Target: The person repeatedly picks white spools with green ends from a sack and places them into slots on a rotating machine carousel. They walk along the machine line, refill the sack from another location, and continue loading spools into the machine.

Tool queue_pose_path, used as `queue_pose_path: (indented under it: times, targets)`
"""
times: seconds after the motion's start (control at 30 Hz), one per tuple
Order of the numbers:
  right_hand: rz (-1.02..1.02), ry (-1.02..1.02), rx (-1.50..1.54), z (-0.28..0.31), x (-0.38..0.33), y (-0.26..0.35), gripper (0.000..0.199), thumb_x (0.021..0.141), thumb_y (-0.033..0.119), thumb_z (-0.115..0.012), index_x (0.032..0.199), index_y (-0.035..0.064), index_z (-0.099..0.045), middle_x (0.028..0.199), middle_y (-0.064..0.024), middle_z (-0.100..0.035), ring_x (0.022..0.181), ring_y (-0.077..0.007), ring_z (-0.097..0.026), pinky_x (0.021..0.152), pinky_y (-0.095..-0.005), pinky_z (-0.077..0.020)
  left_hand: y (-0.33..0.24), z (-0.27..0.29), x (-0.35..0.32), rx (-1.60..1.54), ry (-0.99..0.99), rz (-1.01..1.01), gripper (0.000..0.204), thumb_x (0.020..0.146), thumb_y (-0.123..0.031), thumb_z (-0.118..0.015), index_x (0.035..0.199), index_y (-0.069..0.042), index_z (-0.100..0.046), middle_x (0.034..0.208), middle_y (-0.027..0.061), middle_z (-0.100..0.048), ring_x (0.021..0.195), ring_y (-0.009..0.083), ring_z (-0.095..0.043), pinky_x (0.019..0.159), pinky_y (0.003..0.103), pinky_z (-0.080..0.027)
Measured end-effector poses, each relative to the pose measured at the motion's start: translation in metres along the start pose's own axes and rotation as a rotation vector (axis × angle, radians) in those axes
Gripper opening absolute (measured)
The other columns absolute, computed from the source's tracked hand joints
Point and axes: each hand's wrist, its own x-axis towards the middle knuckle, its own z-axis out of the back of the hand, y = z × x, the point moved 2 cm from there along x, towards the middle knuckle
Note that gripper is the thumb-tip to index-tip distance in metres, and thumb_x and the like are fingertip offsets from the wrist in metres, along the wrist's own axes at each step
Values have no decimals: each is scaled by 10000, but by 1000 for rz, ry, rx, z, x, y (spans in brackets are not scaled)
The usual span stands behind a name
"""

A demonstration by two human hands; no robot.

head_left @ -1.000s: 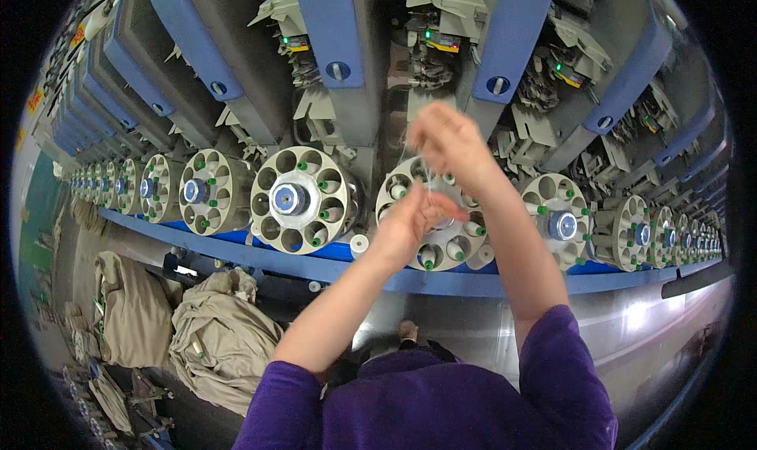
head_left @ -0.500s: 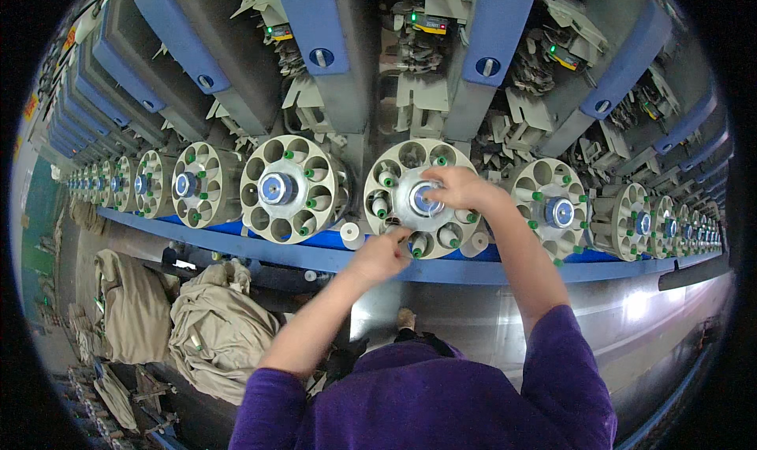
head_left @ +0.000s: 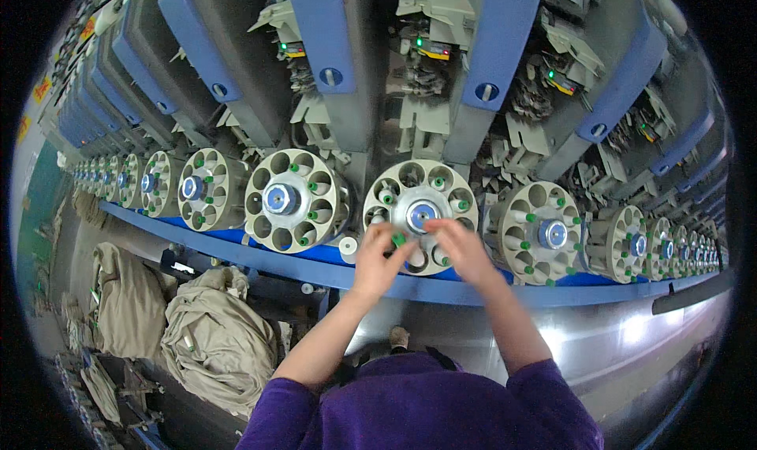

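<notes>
In front of me is a round cream magazine (head_left: 421, 166) with a ring of pockets and a blue-and-silver hub (head_left: 422, 215). Several pockets hold pale yarn bobbins with green tips, such as the bobbin (head_left: 438, 184) at upper right. My left hand (head_left: 377, 262) is at the lower left rim, thumb and fingers closed around a green-tipped bobbin (head_left: 399, 238); its lower part is hidden. Right of the hub, my right hand (head_left: 465, 254) points its slightly blurred fingers left, spread apart, with nothing visible in them. It covers part of the lower right pockets.
Similar magazines stand in a row on both sides, the nearest being a left magazine (head_left: 296, 157) and a right magazine (head_left: 544, 188). A blue rail (head_left: 331, 277) runs below them. Blue-fronted machine columns (head_left: 497, 48) rise behind. Beige cloth bundles (head_left: 217, 340) lie at lower left.
My right hand has come down and away from the hub to its lower right. The left hand has risen slightly, with a green tip now between its fingers. The view has shifted a little.
</notes>
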Motion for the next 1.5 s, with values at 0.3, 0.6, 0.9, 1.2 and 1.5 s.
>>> queue_pose_path:
  times: [0.3,0.6,0.9,1.2,1.5]
  targets:
    - [-273,997,1061,-57,-35,31,508,866,263,-552,1245,-35,-391,655,-43,-483,433,-84,-437,369,-216,-353,-45,91,66,-1422,-137,449,164,916,-245,-531,1035,-141,-486,554,-56,-300,430,66,-282,364,207,-236]
    - [-409,1190,1172,-59,-35,14,532,880,289,-504,1240,-77,-363,617,-63,-470,364,-98,-427,312,-226,-350,-40,212,53,-1372,-350,211,199,925,-218,-507,1081,-98,-530,604,-62,-372,494,39,-310,425,202,-251]
    - [-197,741,875,-68,-34,14,446,950,293,-449,1282,0,-403,866,-71,-625,560,-106,-560,480,-220,-464,-41,70,-18,-1138,-157,591,201,944,-294,-483,933,-96,-518,957,91,-644,904,164,-600,803,310,-474]
    - [-197,152,916,-69,-29,32,205,934,246,-517,884,48,-543,695,5,-557,620,-92,-534,610,-247,-461,-43,55,-18,-1155,-303,600,169,950,-265,-468,911,-100,-476,790,68,-610,928,259,-615,859,411,-488]
    - [454,100,205,-41,-27,54,191,825,135,-651,972,16,-634,919,-70,-636,802,-142,-607,725,-259,-479,-50,55,-18,-1169,-391,615,119,954,-240,-463,963,-121,-458,789,60,-581,916,251,-607,812,406,-492]
